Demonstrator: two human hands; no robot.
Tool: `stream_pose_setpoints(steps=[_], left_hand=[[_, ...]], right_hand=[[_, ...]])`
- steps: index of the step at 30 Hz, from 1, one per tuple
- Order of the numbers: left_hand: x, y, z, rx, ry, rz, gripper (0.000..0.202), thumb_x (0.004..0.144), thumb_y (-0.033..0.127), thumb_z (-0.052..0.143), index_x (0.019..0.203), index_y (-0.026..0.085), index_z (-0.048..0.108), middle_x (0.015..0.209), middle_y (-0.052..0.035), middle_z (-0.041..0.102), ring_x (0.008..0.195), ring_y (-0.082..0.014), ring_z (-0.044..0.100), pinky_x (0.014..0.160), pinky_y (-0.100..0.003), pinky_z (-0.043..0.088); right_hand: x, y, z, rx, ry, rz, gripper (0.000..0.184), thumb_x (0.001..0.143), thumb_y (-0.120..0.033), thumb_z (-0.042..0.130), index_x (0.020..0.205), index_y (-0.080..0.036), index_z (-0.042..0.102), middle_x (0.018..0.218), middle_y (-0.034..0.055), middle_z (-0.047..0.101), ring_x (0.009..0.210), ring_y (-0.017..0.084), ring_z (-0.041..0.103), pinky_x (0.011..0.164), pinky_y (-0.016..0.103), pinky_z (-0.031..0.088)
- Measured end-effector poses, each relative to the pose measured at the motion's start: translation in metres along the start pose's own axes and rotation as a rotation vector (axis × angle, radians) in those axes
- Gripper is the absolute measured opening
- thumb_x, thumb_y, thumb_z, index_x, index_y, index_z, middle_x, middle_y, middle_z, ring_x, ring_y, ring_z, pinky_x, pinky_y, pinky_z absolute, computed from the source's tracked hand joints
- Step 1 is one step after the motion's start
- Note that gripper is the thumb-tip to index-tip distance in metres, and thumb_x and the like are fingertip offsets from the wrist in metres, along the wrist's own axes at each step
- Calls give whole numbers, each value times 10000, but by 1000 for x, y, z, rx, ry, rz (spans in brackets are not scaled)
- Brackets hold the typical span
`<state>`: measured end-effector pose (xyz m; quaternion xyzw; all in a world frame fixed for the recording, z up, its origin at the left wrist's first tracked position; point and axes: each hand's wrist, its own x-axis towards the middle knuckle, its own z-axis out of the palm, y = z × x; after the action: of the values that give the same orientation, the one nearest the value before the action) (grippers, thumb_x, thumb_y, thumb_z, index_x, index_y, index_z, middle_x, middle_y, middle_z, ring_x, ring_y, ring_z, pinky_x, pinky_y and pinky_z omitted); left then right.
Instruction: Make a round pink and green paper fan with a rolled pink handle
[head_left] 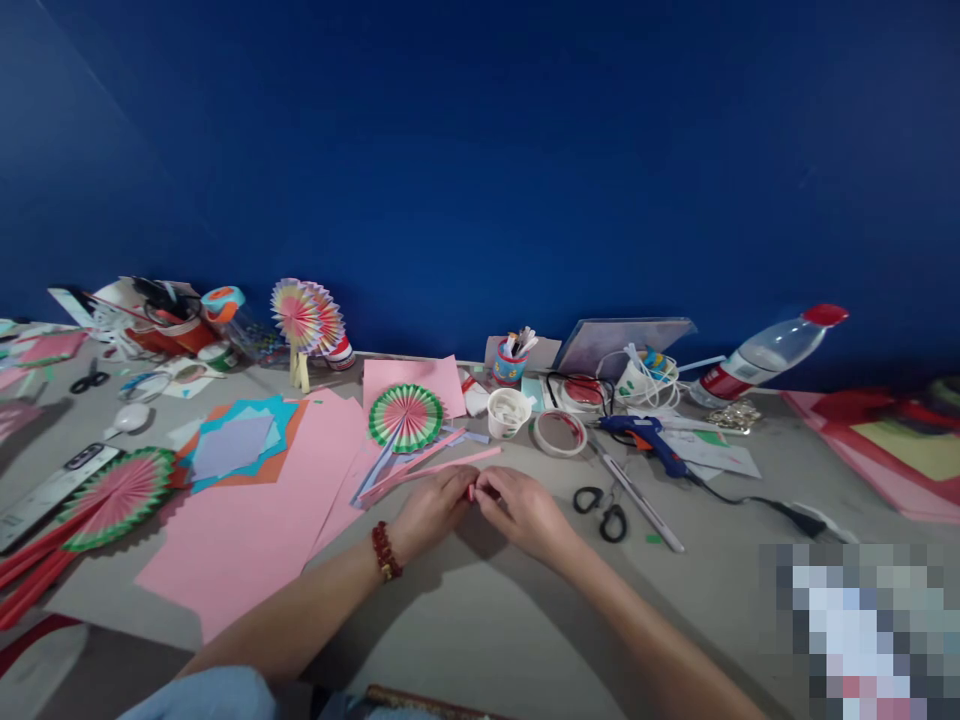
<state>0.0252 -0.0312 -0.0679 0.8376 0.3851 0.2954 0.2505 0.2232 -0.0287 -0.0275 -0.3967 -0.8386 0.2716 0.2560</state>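
Note:
My left hand [441,508], with a dark red bead bracelet [385,551] at the wrist, is closed in a pinch. Facing it, my right hand [525,512] has its fingertips pressed together too. Between the two sets of fingertips shows a small pink-red paper piece [472,492]; the fingers cover most of it. Just beyond my left hand lie narrow pink paper strips [442,466]. Behind them a round green, white and pink folded paper fan [406,419] lies with blue-violet sticks. Black-handled scissors [601,512] lie to the right of my right hand.
Pink paper sheets [262,540] cover the left. Ahead are a white paper cup [508,413], a tape roll [559,433] and a blue glue gun [649,437] with its cord. A silver utility knife [639,497] lies right; a bottle [772,352] leans behind.

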Motion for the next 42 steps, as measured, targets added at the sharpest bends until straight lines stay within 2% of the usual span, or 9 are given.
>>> stream_pose_setpoints(steps=[4,10,17,29,35,42], left_hand=[[0,0,-1,12,1,5,281,908,88,440,1136,174,581,1104,-105,685,1105,-227,637,976,-401,529],[1,0,0,37,-6,14,312,888,65,439,1142,178,579,1128,-101,684,1091,-213,642,964,-382,537],[0,-1,0,52,-17,17,299,896,80,426,1131,178,582,1109,-96,685,1092,-216,638,971,-394,533],[0,-4,4,93,-15,25,286,911,96,439,1146,182,578,1119,-98,684,1049,-212,648,940,-383,544],[0,-4,6,106,-11,20,275,913,93,433,1132,165,584,1136,-119,684,1023,-226,653,915,-388,545],[1,0,3,81,6,38,246,928,111,429,1107,181,583,1119,-99,686,1043,-211,647,938,-371,540]], right_hand=[[0,-1,-1,11,-13,-2,94,935,-217,462,865,-216,524,830,39,625,763,188,575,702,279,404],[0,2,1,20,-20,13,100,941,-248,483,859,-212,529,794,26,614,723,174,555,674,268,390],[1,1,0,13,-35,10,78,912,-187,493,862,-208,549,814,26,628,747,174,564,686,269,391],[0,5,4,-63,-22,2,63,863,-156,542,834,-210,554,771,5,621,708,159,556,662,251,379],[0,2,4,-126,-4,-17,76,853,-161,543,797,-209,562,776,29,625,741,185,552,687,277,376],[1,-4,1,-58,28,-2,92,837,-138,532,786,-214,545,773,10,617,730,168,551,684,261,389]])
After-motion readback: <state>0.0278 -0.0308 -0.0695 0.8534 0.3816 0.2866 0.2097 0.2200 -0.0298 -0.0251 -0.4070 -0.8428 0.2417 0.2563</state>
